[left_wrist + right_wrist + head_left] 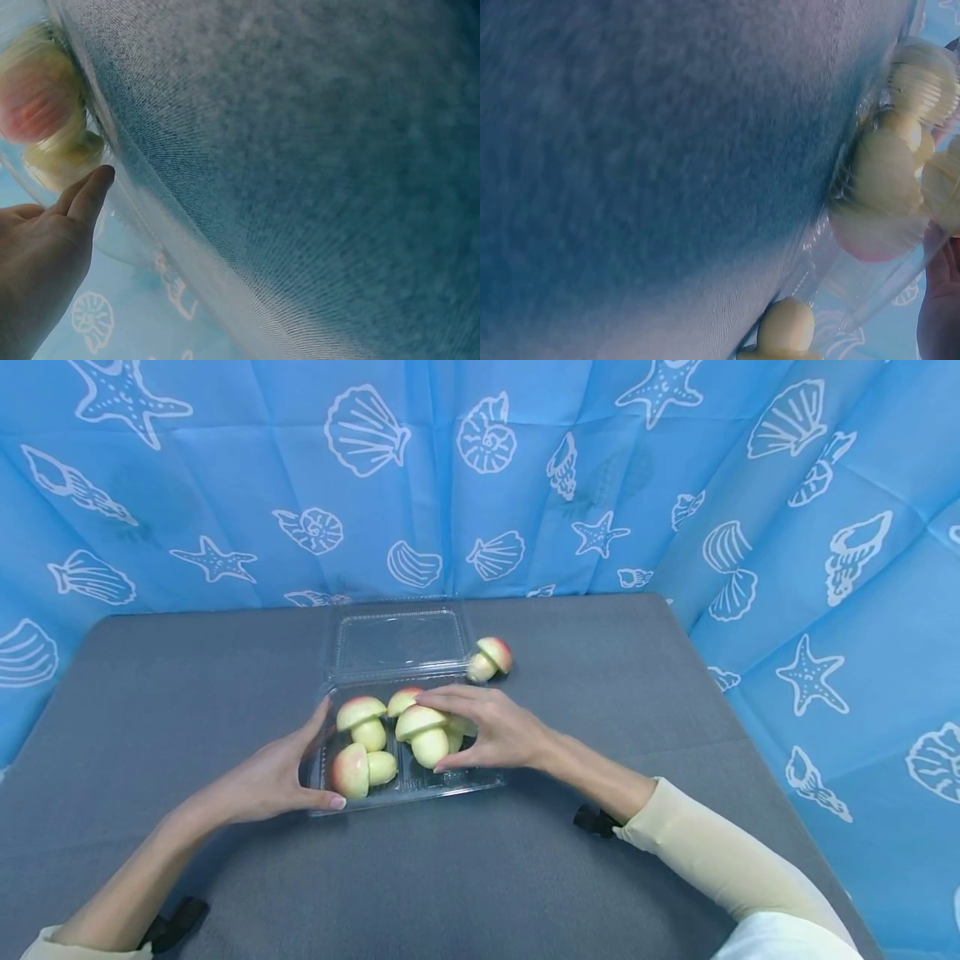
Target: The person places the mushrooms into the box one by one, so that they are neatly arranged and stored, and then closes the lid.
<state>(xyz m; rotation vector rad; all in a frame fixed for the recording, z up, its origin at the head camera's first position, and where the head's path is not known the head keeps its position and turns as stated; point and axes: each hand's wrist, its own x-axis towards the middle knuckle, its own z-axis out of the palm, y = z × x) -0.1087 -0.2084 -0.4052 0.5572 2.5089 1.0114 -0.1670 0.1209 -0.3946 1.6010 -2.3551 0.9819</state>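
Container of clear, thin plastic lies on the gray cloth-covered counter, its transparent hinged lid laid back on the far side. In its left compartment are two mushroom-shaped pieces, pale yellow-green with red-blushed caps: the farther one has its cap toward the lid, and the nearer one lies sideways, cap to the left.

The left hand is at the container's left side, fingers and thumb spread well apart, the thumb by the near corner and the fingertips by the far part of that side. The right hand is over the right compartment, pinching a similar mushroom piece between fingers and thumb. A red-topped piece shows just behind it, and another is partly hidden by that hand.

One more pale mushroom piece with a reddish cap rests on the counter, just beside the container's far right part. Blue curtain printed with white shells and starfish hangs behind.
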